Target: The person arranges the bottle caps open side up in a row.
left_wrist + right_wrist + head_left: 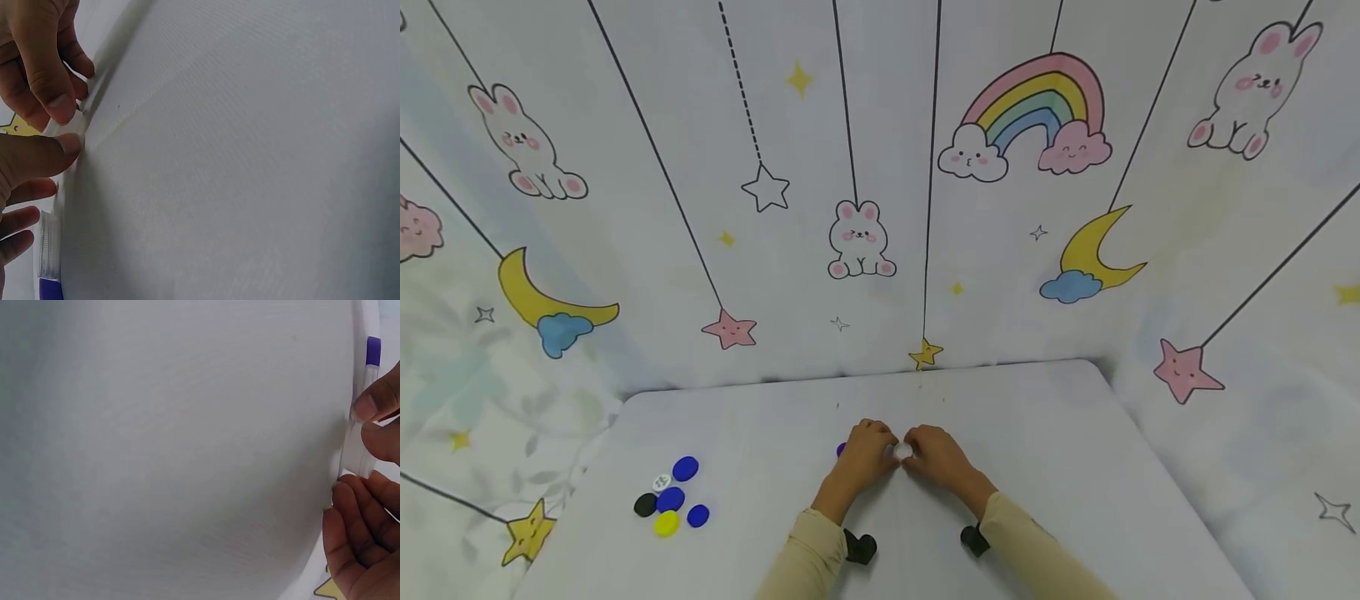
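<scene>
Over the middle of the table, a small clear, whitish round piece (pixel 902 451) sits between the two hands. My left hand (pixel 867 457) pinches it from the left, and my right hand (pixel 942 458) grips it from the right. In the left wrist view, both thumbs meet close together at the clear piece (pixel 70 124). Fingers cover much of it, and its exact kind cannot be told. Just beyond the left hand lies a purple-ended thing (pixel 841 450), mostly hidden by that hand. Its other part is clear and ribbed in the left wrist view.
On the left of the white table (pixel 1075 500) lie several flat round discs: blue (pixel 685 468), yellow (pixel 666 523), black (pixel 645 505) and a white button-like one (pixel 661 482). A patterned cloth (pixel 880 125) hangs behind the table's far edge.
</scene>
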`<state>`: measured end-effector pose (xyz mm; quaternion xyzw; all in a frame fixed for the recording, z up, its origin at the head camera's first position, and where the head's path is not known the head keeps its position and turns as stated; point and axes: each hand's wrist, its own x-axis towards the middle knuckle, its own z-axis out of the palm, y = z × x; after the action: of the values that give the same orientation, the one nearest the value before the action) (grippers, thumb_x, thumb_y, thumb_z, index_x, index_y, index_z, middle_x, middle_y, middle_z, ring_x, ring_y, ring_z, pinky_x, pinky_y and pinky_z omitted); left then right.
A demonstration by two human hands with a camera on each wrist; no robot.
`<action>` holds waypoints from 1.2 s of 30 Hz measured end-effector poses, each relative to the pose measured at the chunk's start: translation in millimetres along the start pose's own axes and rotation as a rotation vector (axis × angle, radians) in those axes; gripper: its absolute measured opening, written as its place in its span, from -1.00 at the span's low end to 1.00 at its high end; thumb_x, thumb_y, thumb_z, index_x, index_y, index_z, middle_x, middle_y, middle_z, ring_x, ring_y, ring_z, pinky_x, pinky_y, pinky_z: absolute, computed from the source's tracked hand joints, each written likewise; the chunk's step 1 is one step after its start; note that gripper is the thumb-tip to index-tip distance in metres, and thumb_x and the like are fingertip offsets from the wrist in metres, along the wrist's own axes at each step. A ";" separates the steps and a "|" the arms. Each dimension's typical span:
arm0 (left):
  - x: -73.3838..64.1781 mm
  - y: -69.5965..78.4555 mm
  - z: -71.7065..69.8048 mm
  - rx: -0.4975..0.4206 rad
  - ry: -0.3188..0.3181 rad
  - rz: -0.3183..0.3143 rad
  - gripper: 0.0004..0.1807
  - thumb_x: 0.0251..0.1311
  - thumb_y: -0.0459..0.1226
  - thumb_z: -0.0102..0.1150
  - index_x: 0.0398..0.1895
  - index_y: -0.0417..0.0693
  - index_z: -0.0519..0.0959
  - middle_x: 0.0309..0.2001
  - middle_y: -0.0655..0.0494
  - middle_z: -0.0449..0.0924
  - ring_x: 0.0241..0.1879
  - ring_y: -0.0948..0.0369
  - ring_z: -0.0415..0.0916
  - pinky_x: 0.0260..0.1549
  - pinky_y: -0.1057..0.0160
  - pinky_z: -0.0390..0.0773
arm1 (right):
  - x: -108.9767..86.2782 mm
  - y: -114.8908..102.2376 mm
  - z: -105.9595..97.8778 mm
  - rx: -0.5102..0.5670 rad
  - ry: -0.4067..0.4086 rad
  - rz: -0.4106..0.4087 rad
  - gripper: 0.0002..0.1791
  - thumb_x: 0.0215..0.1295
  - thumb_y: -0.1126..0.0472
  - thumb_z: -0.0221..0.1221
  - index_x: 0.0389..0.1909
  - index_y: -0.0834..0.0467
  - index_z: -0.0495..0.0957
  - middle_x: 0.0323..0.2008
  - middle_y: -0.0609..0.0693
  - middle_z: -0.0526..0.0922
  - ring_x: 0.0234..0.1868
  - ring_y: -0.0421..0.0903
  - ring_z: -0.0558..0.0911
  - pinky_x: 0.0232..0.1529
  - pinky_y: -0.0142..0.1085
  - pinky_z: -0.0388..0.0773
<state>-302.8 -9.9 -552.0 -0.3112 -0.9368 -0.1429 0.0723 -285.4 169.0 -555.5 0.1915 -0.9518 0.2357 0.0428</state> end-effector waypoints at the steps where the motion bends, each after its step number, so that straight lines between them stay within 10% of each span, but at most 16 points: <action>1: 0.7 -0.4 -0.2 0.001 0.000 -0.001 -0.71 0.08 -0.12 0.42 -0.15 -0.02 0.72 -0.08 0.06 0.64 0.03 0.04 0.48 0.06 0.03 0.47 | 1.4 -0.3 -0.2 -0.006 -0.002 0.001 -0.72 0.10 0.20 0.41 -0.18 0.19 0.63 -0.44 -0.13 0.52 -0.42 -0.25 0.41 -0.37 -0.34 0.41; 36: -15.3 -5.1 -2.6 -0.096 0.068 0.034 -0.70 0.08 -0.35 0.40 -0.09 -0.16 0.62 -0.14 0.00 0.56 -0.12 0.08 0.55 -0.07 0.15 0.56 | 6.5 -21.1 3.1 0.016 -0.050 0.049 -0.67 0.09 0.24 0.41 -0.13 0.21 0.61 -0.40 -0.05 0.55 -0.38 -0.16 0.49 -0.32 -0.24 0.47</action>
<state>-293.6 -23.1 -554.1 -0.3253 -0.9203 -0.1970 0.0913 -283.3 148.2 -548.0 0.1744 -0.9551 0.2394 0.0115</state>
